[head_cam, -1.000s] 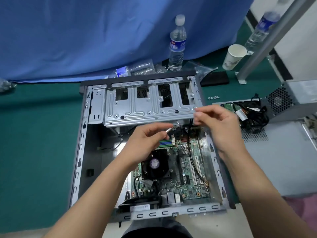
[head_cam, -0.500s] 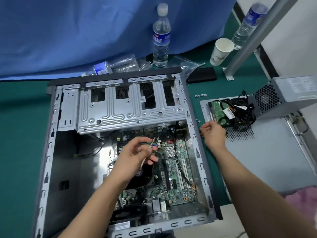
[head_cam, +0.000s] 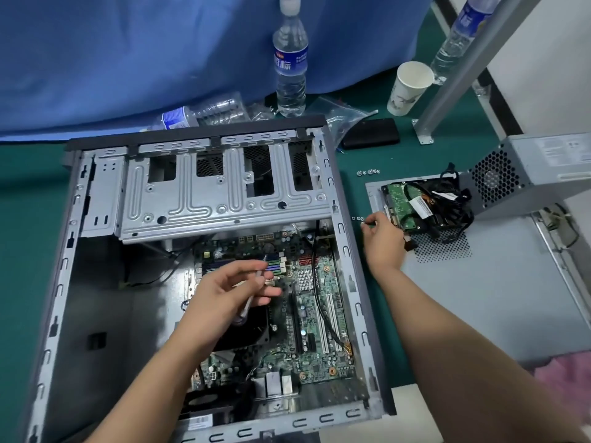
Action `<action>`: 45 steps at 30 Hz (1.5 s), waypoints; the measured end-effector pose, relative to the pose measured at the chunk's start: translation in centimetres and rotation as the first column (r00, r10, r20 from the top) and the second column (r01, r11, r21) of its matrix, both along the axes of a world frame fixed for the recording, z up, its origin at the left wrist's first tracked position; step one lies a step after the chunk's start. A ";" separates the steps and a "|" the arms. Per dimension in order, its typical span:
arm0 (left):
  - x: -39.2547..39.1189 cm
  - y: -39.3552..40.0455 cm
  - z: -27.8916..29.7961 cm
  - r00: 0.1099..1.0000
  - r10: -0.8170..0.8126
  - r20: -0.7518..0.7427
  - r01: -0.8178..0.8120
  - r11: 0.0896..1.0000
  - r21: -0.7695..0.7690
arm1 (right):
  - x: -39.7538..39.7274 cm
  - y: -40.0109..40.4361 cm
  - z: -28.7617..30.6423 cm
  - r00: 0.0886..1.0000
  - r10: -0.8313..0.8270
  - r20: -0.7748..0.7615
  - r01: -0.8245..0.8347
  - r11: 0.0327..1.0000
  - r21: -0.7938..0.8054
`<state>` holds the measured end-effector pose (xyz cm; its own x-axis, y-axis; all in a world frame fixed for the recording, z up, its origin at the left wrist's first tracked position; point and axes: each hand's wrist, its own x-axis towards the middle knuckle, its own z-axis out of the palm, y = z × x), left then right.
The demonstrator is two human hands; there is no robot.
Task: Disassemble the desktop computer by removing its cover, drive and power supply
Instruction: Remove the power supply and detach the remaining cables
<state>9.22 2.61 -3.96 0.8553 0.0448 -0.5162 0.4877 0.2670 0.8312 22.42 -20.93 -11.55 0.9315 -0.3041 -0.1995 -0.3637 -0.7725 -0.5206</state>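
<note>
Green desk (head_cam: 28, 251) against blue curtain (head_cam: 128, 52), open computer case (head_cam: 204, 199) centre, left grip (head_cam: 224, 292) pinching screwdriver (head_cam: 252, 295) above motherboard (head_cam: 319, 314), right grip (head_cam: 382, 239) fingers curled beside loose screws (head_cam: 357, 218), removed cover (head_cam: 495, 298) bearing drive (head_cam: 396, 196) and power supply (head_cam: 543, 167) right.

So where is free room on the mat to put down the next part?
Free: green mat left of the case; near half of the cover. Crowded: the cover's far end with drive and supply, and behind the case with bottles.

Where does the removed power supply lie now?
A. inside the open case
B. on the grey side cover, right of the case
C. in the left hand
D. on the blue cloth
B: the power supply rests on the grey side cover, outside the case.
</note>
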 end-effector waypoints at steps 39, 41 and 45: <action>-1.4 -3.1 -0.7 0.162 -0.906 -0.391 0.427 -0.293 0.856 | -9.9 2.5 10.3 0.944 0.328 0.033 -0.320 0.890 0.326; -1.3 -3.1 -0.8 0.175 -0.917 -0.360 0.445 -0.252 0.859 | -9.9 2.5 10.4 0.944 0.327 0.030 -0.319 0.893 0.318; -1.2 -3.3 -0.8 0.168 -0.921 -0.350 0.462 -0.240 0.854 | -9.9 2.5 10.5 0.948 0.318 0.032 -0.311 0.895 0.320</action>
<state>7.99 -0.73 -4.76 0.6142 -0.6410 -0.4602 -0.5185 -0.7675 0.3770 12.53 -18.39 -1.07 0.9627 0.0863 -0.2565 -0.1425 -0.6439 -0.7517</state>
